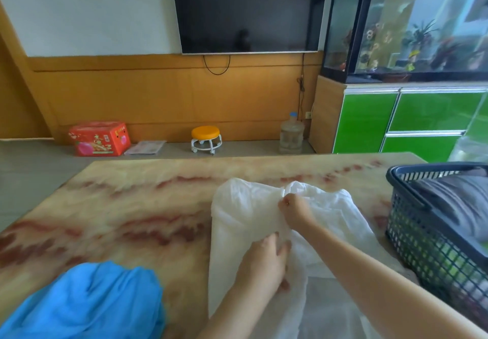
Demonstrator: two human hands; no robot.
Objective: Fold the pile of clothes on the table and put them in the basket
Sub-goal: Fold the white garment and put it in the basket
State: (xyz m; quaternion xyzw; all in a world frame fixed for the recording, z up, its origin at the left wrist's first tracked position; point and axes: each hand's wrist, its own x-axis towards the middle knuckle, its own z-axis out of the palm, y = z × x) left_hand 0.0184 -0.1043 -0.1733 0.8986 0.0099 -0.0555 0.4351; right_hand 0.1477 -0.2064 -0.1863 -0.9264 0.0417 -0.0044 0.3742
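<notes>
Head view: two hands at work on a white garment

Head camera shows a white garment (245,214) spread on the marbled table (132,206), under both hands. The right hand (293,208) reaches farther out, its fingertips pinching the cloth near the garment's far middle, its forearm slanting in from the lower right across the fabric. The left hand (264,262) sits nearer, knuckles up, fingers curled onto a fold just below the right hand; the two hands are close but apart. A crumpled blue garment (87,301) lies at the near left. A dark basket (412,233) stands at the table's right edge, grey clothing (459,198) inside.
</notes>
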